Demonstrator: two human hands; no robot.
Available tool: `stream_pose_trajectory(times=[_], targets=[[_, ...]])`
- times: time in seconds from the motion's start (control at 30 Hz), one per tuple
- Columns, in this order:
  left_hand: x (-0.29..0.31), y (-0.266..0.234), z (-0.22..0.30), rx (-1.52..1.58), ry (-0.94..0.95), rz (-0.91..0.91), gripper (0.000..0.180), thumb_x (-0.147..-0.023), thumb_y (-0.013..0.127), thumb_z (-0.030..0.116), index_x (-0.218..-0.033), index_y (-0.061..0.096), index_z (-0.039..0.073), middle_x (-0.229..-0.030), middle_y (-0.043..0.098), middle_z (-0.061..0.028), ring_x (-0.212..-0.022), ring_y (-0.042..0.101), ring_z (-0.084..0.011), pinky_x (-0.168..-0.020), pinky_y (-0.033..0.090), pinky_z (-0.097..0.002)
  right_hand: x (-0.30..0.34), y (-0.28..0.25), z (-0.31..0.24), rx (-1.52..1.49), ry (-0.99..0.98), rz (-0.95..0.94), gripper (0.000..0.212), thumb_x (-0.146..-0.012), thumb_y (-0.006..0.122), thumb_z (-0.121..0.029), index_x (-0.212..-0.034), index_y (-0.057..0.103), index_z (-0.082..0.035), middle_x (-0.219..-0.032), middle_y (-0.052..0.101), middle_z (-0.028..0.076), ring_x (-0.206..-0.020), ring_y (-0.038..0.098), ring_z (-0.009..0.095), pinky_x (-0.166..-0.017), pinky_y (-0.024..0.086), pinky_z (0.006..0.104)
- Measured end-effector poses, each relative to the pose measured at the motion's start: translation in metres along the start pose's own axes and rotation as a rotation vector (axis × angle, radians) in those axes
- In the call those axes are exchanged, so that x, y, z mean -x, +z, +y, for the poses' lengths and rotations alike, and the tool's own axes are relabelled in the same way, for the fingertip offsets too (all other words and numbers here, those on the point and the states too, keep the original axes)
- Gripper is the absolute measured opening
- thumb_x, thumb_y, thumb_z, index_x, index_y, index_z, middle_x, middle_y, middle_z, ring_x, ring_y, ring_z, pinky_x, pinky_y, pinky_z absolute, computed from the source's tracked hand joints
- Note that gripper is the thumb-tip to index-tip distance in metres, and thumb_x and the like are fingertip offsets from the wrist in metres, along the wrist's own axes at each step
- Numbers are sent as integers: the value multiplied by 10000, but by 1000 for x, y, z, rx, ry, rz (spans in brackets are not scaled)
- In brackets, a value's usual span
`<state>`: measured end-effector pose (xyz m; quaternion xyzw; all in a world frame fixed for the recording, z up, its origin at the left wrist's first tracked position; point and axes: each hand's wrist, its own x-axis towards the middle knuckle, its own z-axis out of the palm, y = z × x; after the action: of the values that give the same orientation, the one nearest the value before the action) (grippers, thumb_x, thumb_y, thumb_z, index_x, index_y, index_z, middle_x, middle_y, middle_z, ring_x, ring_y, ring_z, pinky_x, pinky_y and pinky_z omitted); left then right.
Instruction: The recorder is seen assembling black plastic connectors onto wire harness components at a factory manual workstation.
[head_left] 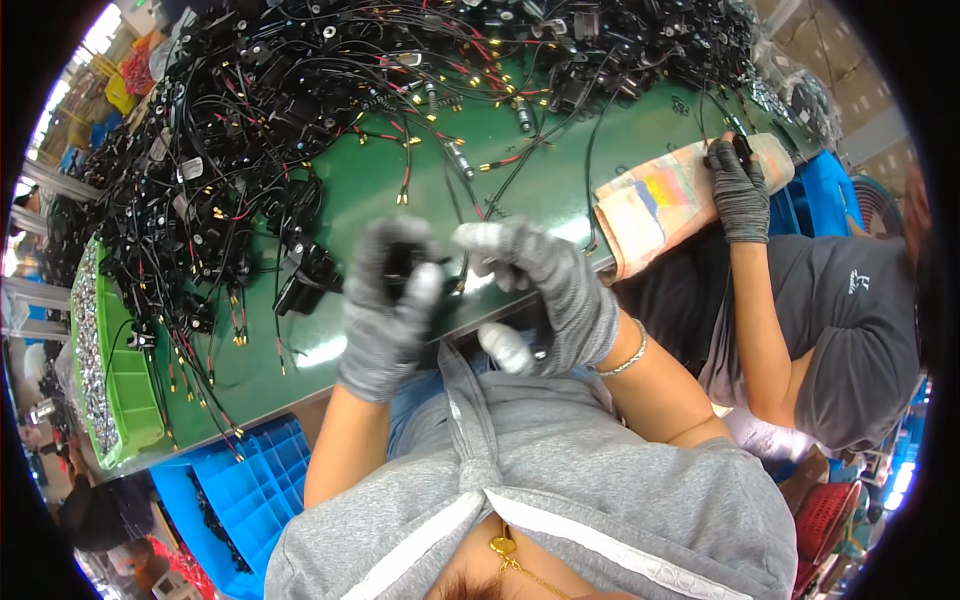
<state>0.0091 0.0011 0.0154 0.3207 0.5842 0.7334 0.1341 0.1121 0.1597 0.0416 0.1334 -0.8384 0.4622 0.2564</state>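
My left hand (385,315), in a grey knit glove with pale fingertips, is curled round a black plastic part (403,262) just above the table's near edge. It is smeared by motion. Close by on the right is my right hand (565,300), gloved alike, its fingers bent and its thumb below. Something dark lies between them, but its shape is hidden. Thin black cables run from between my hands toward the far side. Beyond them lie a silver cylindrical connector (459,161) and red and black wires with brass-coloured ends (403,185).
A large heap of black cabled parts (290,110) covers the green table's (350,190) far and left sides. At left stand a green bin (125,390) of small metal pieces and a blue crate (255,470). A co-worker's gloved hand (740,190) rests on a patterned cloth (655,205) at right.
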Motion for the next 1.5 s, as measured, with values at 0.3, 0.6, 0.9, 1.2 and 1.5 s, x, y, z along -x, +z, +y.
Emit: stream_pose_trajectory(times=[0.3,0.6,0.9,1.2,1.5], targets=[[-11,14,19,-769,170,-399,295,-806,627,77,-1089,573,15,-900,598,-159,-812,605,-320,-735,491,-401,18,-2,29,-216,-82,419,732,-754,705,-302,-1350,382,-26,-1004,524,49,-728,439,88,-647,386,228],[-54,-6,13,-1109,192,102,584,-804,717,264,-1293,472,57,-1128,555,-177,-1035,567,-308,-908,478,-400,14,1,34,-345,-20,417,761,-731,748,-317,-1350,392,-55,-1001,535,52,-747,446,102,-662,390,231],[-7,-72,29,-1602,248,185,477,-762,704,234,-1216,585,151,-1096,620,-107,-1028,570,-301,-944,406,-438,11,-11,25,-481,41,421,695,-756,755,-299,-1319,422,-67,-984,534,54,-736,471,97,-621,398,217],[27,-93,22,-1528,102,208,511,-743,719,177,-1229,561,152,-1067,630,-98,-1000,599,-266,-999,353,-443,-29,-46,51,418,100,157,397,-792,655,-35,-1180,594,-88,-1145,576,135,-961,578,211,-862,483,312],[26,-101,30,-1446,170,258,321,-742,712,118,-1049,619,106,-995,646,-68,-946,599,-270,-905,422,-411,-106,-40,75,993,605,-261,248,-772,720,-239,-1010,697,-174,-1261,496,197,-1051,593,342,-930,490,374]])
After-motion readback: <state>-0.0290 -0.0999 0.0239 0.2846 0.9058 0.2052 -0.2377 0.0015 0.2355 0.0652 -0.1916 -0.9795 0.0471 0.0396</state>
